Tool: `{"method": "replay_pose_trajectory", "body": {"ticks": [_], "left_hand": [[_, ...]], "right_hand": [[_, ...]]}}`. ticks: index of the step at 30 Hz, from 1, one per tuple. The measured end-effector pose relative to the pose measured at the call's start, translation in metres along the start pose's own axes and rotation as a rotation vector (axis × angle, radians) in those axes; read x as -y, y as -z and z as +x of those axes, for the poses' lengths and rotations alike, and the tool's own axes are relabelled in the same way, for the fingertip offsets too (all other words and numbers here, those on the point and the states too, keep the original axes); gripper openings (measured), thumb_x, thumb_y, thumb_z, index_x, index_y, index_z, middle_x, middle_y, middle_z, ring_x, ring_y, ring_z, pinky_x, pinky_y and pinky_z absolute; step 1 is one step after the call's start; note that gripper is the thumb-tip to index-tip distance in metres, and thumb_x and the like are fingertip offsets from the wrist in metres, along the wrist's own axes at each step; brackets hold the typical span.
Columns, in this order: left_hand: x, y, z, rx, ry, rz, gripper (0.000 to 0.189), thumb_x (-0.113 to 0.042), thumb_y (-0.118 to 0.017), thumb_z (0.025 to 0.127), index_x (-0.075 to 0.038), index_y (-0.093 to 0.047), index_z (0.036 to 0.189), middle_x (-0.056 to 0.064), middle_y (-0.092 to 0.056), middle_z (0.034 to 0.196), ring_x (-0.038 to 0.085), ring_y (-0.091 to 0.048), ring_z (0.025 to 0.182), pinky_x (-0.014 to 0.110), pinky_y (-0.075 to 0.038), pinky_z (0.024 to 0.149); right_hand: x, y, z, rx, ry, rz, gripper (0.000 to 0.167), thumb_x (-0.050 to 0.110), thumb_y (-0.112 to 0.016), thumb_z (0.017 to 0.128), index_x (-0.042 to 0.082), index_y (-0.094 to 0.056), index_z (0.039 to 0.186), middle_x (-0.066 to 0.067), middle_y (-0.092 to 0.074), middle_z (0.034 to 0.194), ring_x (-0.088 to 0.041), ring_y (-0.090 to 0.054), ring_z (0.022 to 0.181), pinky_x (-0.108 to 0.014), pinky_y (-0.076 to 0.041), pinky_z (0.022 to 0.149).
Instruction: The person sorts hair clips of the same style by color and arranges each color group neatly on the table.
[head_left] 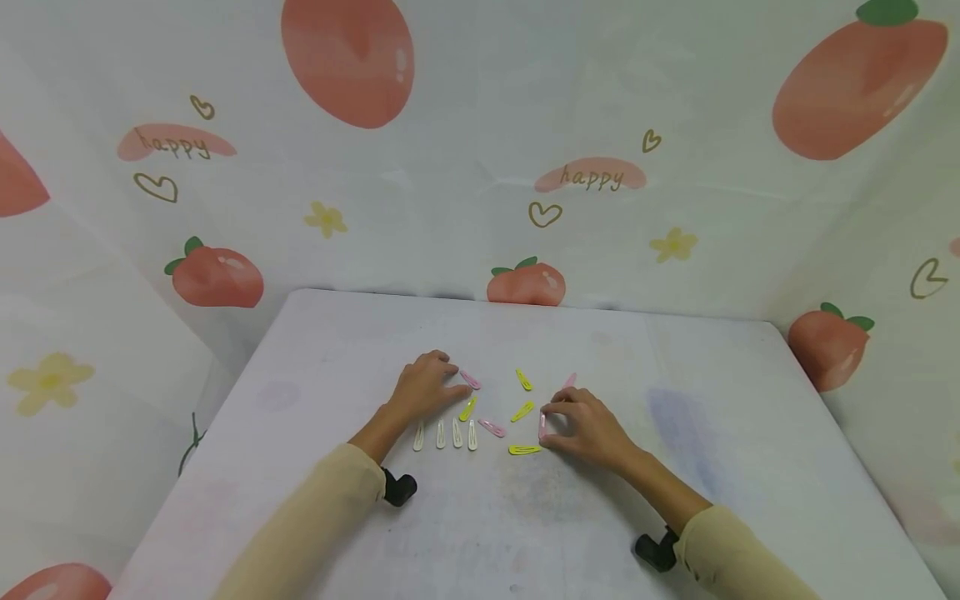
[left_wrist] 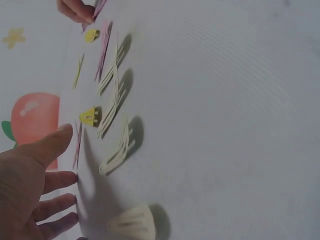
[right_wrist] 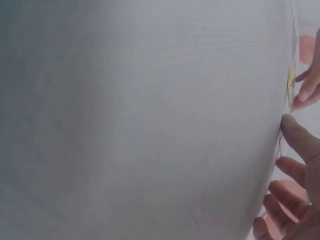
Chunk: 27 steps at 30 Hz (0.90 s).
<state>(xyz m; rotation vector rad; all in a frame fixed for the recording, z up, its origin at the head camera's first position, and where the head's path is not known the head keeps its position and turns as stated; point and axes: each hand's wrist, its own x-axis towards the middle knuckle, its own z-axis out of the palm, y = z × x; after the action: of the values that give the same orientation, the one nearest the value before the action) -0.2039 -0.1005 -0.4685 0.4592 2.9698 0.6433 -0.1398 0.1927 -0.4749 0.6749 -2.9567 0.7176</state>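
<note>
So the yellow hair clips (head_left: pixel 525 450), pink hair clips (head_left: pixel 492 428) and white hair clips (head_left: pixel 457 434) all look like thin metal with a smooth painted coat, kinda shiny on the yellow ones. Table (head_left: pixel 450 533) top reads flat, smooth and mostly matt, just a bit smudgy. Backdrop (head_left: pixel 465 192) looks like printed cloth, softly creased, beige sleeves (head_left: pixel 315 508) are plain matt fabric, and the black wrist mounts (head_left: pixel 401 490) seem plastic.
</note>
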Motion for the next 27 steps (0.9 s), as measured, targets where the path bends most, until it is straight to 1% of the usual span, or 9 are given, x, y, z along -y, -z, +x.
{"method": "replay_pose_trajectory", "body": {"ticks": [6,10,13,16,18,21,24,27], "left_hand": [[-0.009,-0.007,0.006,-0.03,0.011,0.006,0.054,-0.046,-0.075,0.086,-0.006,-0.072,0.122,0.013,-0.061,0.131,0.031,-0.054,0.124,0.049,-0.042,0.103],[-0.011,-0.009,0.009,-0.037,0.017,0.019,0.054,-0.046,-0.076,0.084,-0.007,-0.073,0.121,0.013,-0.061,0.13,0.031,-0.054,0.123,0.049,-0.043,0.102],[-0.011,-0.008,0.01,-0.033,0.012,0.035,0.051,-0.046,-0.076,0.085,-0.008,-0.074,0.12,0.013,-0.061,0.13,0.03,-0.054,0.123,0.049,-0.043,0.102],[-0.009,-0.003,0.01,-0.027,-0.005,0.024,0.049,-0.045,-0.076,0.085,-0.008,-0.075,0.117,0.013,-0.061,0.131,0.031,-0.054,0.124,0.049,-0.043,0.102],[-0.006,0.001,0.007,-0.028,-0.028,0.009,0.049,-0.044,-0.077,0.084,-0.007,-0.075,0.116,0.012,-0.061,0.131,0.031,-0.053,0.125,0.05,-0.043,0.103],[0.003,0.009,-0.001,-0.049,-0.097,-0.008,0.049,-0.044,-0.08,0.081,-0.006,-0.076,0.113,0.012,-0.061,0.131,0.031,-0.053,0.126,0.05,-0.044,0.102],[0.016,0.017,-0.018,-0.059,-0.191,-0.015,0.049,-0.043,-0.082,0.079,-0.006,-0.077,0.111,0.01,-0.06,0.133,0.03,-0.052,0.128,0.051,-0.045,0.102],[0.026,0.026,-0.039,-0.044,-0.281,-0.026,0.048,-0.043,-0.084,0.077,-0.008,-0.077,0.109,0.01,-0.058,0.136,0.032,-0.05,0.13,0.053,-0.045,0.102]], "right_hand": [[-0.002,-0.001,0.0,-0.002,-0.006,-0.003,0.044,0.031,-0.088,0.075,0.012,-0.076,0.112,-0.004,-0.063,0.111,-0.023,-0.055,0.106,-0.044,-0.049,0.09],[-0.002,-0.001,0.0,0.002,-0.017,-0.001,0.044,0.032,-0.088,0.075,0.013,-0.076,0.112,-0.004,-0.063,0.112,-0.022,-0.055,0.105,-0.043,-0.049,0.089],[-0.002,-0.001,0.0,0.005,-0.021,0.007,0.044,0.032,-0.088,0.075,0.013,-0.076,0.112,-0.003,-0.063,0.112,-0.022,-0.055,0.106,-0.043,-0.049,0.089],[-0.002,-0.001,0.0,0.004,-0.022,0.015,0.045,0.033,-0.088,0.074,0.012,-0.076,0.112,-0.003,-0.063,0.111,-0.022,-0.055,0.106,-0.043,-0.049,0.089],[-0.003,-0.001,0.0,0.006,-0.02,0.016,0.045,0.033,-0.088,0.074,0.013,-0.076,0.112,-0.003,-0.063,0.111,-0.022,-0.055,0.106,-0.043,-0.049,0.09],[-0.004,-0.003,0.001,0.009,-0.017,0.009,0.044,0.034,-0.088,0.075,0.013,-0.076,0.113,-0.002,-0.063,0.112,-0.022,-0.054,0.107,-0.043,-0.049,0.09],[-0.005,-0.003,0.002,0.015,-0.009,0.0,0.044,0.035,-0.087,0.076,0.013,-0.076,0.113,-0.003,-0.063,0.113,-0.022,-0.054,0.107,-0.043,-0.048,0.091],[-0.005,-0.002,0.002,0.012,-0.005,0.0,0.044,0.034,-0.087,0.076,0.013,-0.076,0.112,-0.003,-0.063,0.112,-0.023,-0.055,0.107,-0.044,-0.048,0.091]]}}
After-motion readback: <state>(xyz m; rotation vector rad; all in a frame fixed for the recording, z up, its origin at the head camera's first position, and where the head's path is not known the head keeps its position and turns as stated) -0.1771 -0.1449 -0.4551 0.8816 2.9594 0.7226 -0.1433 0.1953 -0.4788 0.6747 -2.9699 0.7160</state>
